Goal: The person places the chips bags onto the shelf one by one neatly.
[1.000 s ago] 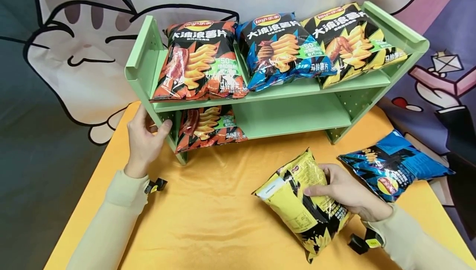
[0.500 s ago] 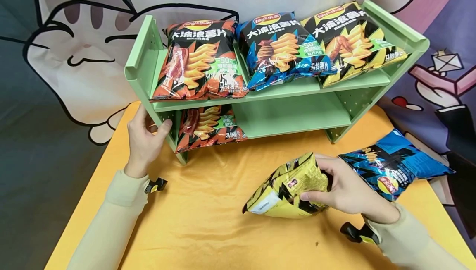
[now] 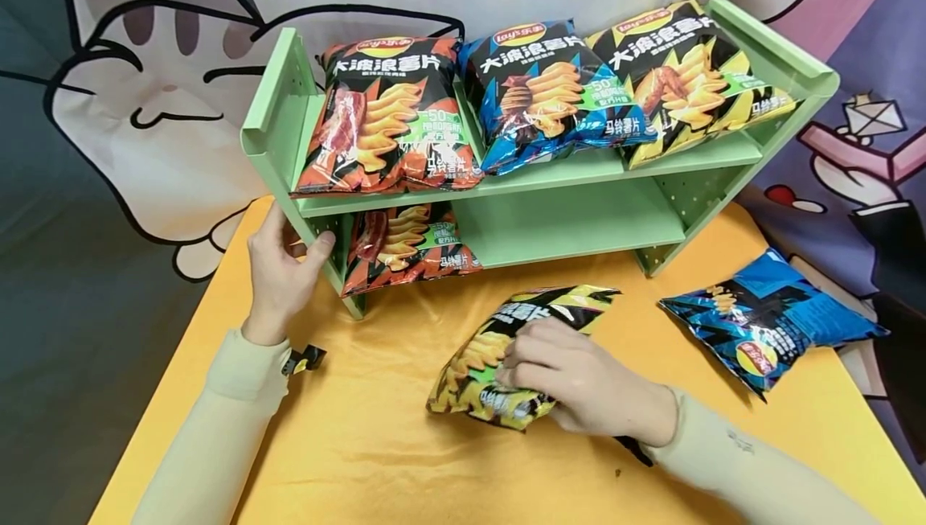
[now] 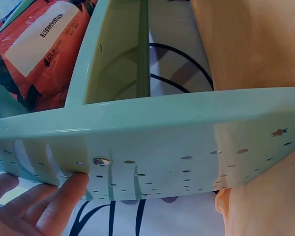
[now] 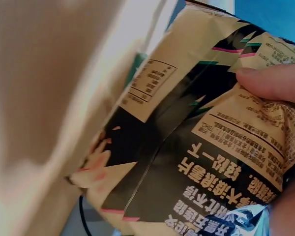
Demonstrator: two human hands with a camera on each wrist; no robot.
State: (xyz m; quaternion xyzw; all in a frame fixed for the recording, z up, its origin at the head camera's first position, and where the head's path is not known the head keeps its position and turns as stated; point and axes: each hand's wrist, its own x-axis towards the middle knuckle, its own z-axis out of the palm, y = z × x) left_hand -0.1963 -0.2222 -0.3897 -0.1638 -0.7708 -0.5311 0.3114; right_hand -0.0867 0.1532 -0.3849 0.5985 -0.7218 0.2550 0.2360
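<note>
In the head view my right hand (image 3: 560,376) grips a yellow-and-black bag of potato chips (image 3: 477,348) above the table, its printed front now upward and tilted. The right wrist view shows my thumb (image 5: 270,81) pressed on the back of that bag. At the left, my left hand (image 3: 285,276) touches the side panel of a green two-tier shelf (image 3: 579,215); the left wrist view has its straight fingers (image 4: 64,201) against the panel's outer face. Red (image 3: 391,123), blue (image 3: 553,99) and yellow (image 3: 687,87) chip bags lean on the upper tier. Another red bag (image 3: 408,248) is below left.
A blue chip bag (image 3: 770,324) lies on the yellow table cover (image 3: 376,428) at the right. Behind the shelf hangs a cartoon-printed backdrop (image 3: 174,131).
My right hand has turned the yellow bag over from back to front and carried it left, away from the blue bag. My left hand stays against the shelf.
</note>
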